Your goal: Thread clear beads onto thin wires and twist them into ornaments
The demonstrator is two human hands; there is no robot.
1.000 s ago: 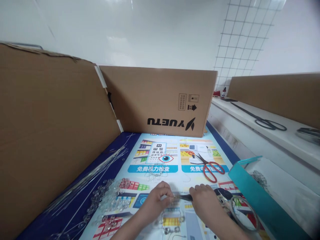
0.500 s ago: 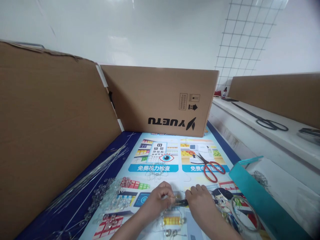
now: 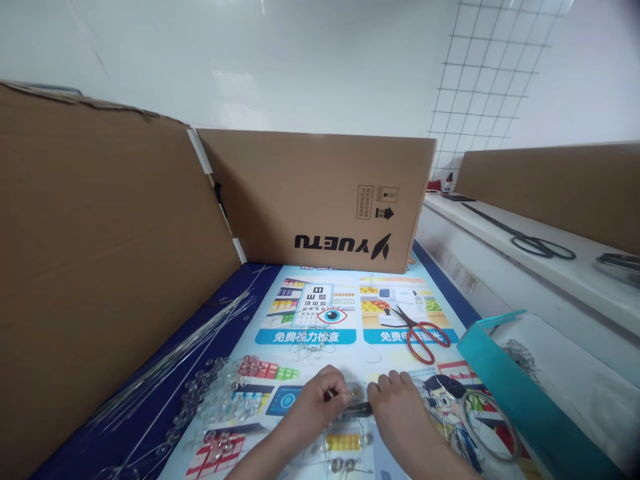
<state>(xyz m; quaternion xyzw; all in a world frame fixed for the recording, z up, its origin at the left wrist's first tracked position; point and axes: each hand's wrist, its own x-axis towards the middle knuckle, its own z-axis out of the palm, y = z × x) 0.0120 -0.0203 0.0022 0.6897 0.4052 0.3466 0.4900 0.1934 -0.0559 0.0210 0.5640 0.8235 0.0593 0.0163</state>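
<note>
My left hand (image 3: 325,400) is closed in a pinch on a thin beaded wire, the exact grip being hidden by its fingers. Wrapped around a dark-handled tool that looks like pliers (image 3: 361,409) is my right hand (image 3: 397,405); the tool's tip points left, close to my left fingertips. Below both hands, clear round beads (image 3: 343,465) on thin wire lie on the printed mat. Left of my left hand spreads a pile of clear beads (image 3: 220,393).
Red-handled scissors (image 3: 425,340) lie open beyond my right hand. To the right are a coil of wire (image 3: 490,427) and a teal box (image 3: 530,400) with wire pieces inside. Straight wires (image 3: 180,357) lie at left. Cardboard panels (image 3: 320,200) stand behind and left.
My right hand has shifted slightly left and the tool has dipped a little. My left hand stays almost in place, still pinching.
</note>
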